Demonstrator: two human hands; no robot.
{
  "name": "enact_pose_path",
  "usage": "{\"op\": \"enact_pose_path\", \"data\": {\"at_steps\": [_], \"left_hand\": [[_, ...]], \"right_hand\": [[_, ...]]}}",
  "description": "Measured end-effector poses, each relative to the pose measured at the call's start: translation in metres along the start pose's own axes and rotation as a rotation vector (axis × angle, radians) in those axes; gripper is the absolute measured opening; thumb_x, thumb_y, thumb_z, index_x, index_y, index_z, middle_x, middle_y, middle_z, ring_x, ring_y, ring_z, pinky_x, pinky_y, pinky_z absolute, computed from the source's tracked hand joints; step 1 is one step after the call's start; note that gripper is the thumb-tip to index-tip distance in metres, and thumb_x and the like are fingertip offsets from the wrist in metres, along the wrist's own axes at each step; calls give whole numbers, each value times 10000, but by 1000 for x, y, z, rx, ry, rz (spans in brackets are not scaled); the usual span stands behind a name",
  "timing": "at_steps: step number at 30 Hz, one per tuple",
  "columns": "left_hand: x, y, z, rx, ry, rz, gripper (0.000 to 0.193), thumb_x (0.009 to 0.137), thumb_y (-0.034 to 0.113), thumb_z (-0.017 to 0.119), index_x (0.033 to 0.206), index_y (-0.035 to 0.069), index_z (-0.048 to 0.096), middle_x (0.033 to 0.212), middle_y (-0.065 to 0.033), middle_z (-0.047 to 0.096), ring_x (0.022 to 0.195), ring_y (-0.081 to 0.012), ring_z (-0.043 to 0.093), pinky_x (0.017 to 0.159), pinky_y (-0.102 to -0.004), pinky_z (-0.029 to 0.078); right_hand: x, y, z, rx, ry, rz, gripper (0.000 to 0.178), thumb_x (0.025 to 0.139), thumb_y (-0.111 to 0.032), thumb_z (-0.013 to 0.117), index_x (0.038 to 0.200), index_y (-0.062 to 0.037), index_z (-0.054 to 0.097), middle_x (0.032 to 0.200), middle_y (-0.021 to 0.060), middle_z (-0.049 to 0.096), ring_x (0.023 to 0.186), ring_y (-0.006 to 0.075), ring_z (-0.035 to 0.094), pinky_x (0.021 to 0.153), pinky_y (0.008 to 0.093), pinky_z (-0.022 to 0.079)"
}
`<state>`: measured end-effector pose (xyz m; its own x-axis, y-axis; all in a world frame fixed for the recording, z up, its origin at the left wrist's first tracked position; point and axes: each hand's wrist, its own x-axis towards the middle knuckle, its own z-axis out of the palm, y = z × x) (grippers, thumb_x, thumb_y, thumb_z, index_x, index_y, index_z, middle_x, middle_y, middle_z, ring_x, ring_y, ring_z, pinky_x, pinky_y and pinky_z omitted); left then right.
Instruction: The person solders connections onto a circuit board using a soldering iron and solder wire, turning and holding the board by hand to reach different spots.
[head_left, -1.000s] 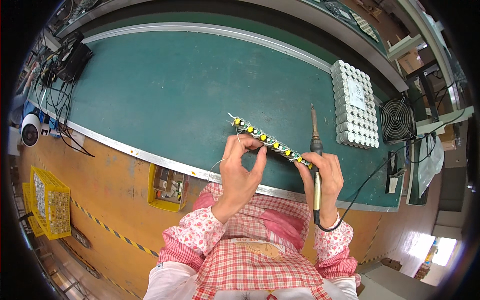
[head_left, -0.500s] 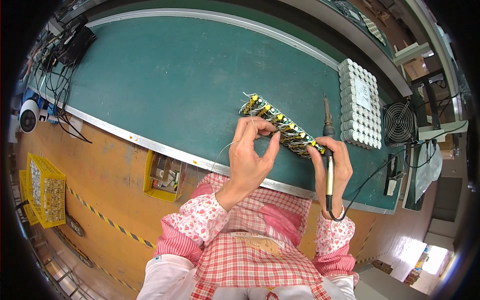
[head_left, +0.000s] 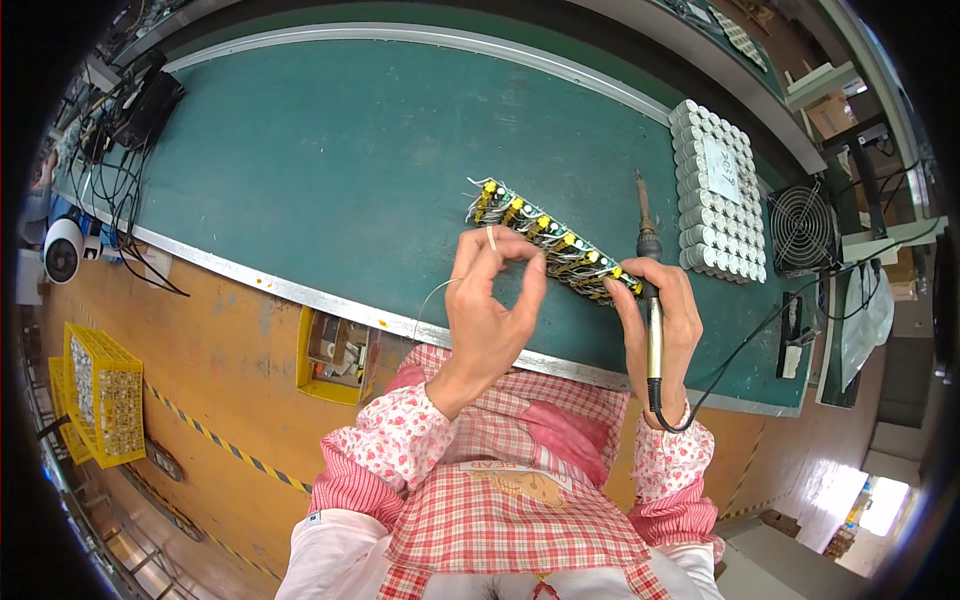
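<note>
A worker at a green-topped bench (head_left: 330,170) steadies a long strip of wired components (head_left: 550,245), studded with yellow and white parts, that lies slantwise near the bench's front edge. The left hand (head_left: 490,300) is pinched on a thin strand of solder wire (head_left: 432,295) at the strip's middle, thumb and forefinger closed around it with the loose end curling back toward the bench edge. The right hand (head_left: 665,320) is clenched around the handle of a soldering iron (head_left: 648,260) at the strip's right end, its tip pointing up and away from the strip, its cord looping down past the sleeve. A block of silver cylindrical cells (head_left: 715,190) stands just beyond the iron, with a small fan (head_left: 800,225) to the right of that block. The risks look plain: the hot tip sits close to the fingers and to the tangle of fine leads, so a slip could scorch skin, melt insulation or bridge neighbouring joints; the trailing cord could snag and jerk the iron; and the strip, held only by fingertips, could shift mid-joint.
</note>
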<state>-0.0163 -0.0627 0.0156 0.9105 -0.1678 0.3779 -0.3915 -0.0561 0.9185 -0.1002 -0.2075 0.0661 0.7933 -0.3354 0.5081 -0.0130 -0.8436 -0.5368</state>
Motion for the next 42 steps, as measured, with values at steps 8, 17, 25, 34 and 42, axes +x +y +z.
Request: {"op": "enact_pose_path", "data": {"at_steps": [8,17,25,34,42], "left_hand": [[5,1,-6,74,-35,27,92,848,-2,710,918,27,658,958,-67,618,917,-178,564,753,-289,472],[8,-3,-17,-1,-162,-67,114,861,-6,704,949,18,635,1078,-97,533,943,-168,557,797,-292,484],[-9,6,-4,226,48,188,126,821,-37,745,929,5,694,1127,-91,518,910,-157,598,790,-299,492],[-16,0,-3,277,84,138,188,786,-72,751,958,-4,717,1173,-106,540,871,-165,613,797,-296,492],[-23,-10,-8,77,63,-95,168,817,-53,730,971,-26,669,1169,-95,540,952,-159,584,845,-279,484]], "right_hand": [[-1,-1,1,-17,34,-77,272,730,5,802,964,-41,670,804,81,618,722,254,584,639,360,468],[-4,2,2,-3,32,-101,294,721,-4,811,976,-55,673,801,75,603,724,250,580,629,358,473],[-8,0,2,-4,28,-113,329,717,4,817,998,-66,662,831,74,624,730,250,577,636,354,469],[-20,-8,3,-19,20,-122,370,681,-32,836,1021,-96,705,833,63,563,715,240,573,584,347,476],[-31,-13,1,-81,-87,-205,316,760,-115,764,1071,-130,714,870,59,590,729,213,585,593,329,490]]}}
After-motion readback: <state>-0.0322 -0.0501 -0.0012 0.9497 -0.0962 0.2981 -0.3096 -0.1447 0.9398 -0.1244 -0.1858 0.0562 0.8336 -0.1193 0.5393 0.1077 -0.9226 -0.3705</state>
